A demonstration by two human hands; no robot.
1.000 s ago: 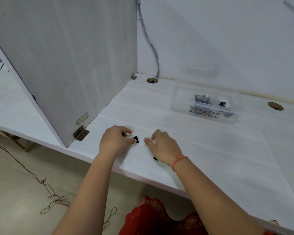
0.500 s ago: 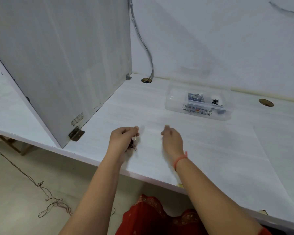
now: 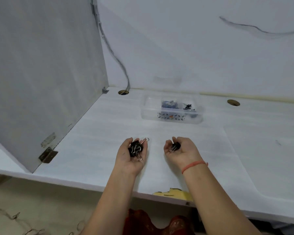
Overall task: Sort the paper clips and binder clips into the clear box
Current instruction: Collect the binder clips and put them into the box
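Black binder clips with silver wire handles point(image 3: 135, 149) lie heaped in my left hand point(image 3: 132, 155), which I hold palm up and cupped around them above the near part of the white wood-grain tabletop point(image 3: 98, 133); one wire loop projects past the fingertips. To the far left stands a grey upright partition panel point(image 3: 41, 65), with a dark metal hinge point(image 3: 47, 155) at its foot. Right of the left hand, my right hand point(image 3: 180, 151) is also palm up, its fingers curled loosely about a single small black binder clip point(image 3: 174, 147) whose wire handles point toward the wrist. An orange thread bracelet point(image 3: 193, 165) circles that wrist. Beyond both hands, well apart from them and toward the back wall, sits the clear rectangular plastic box with a floral band point(image 3: 171, 114). It contains a cluster of blue clips point(image 3: 170, 104) in the middle and a few black clips point(image 3: 188, 106) to their right. A round cable hole point(image 3: 233, 102) lies farther right.
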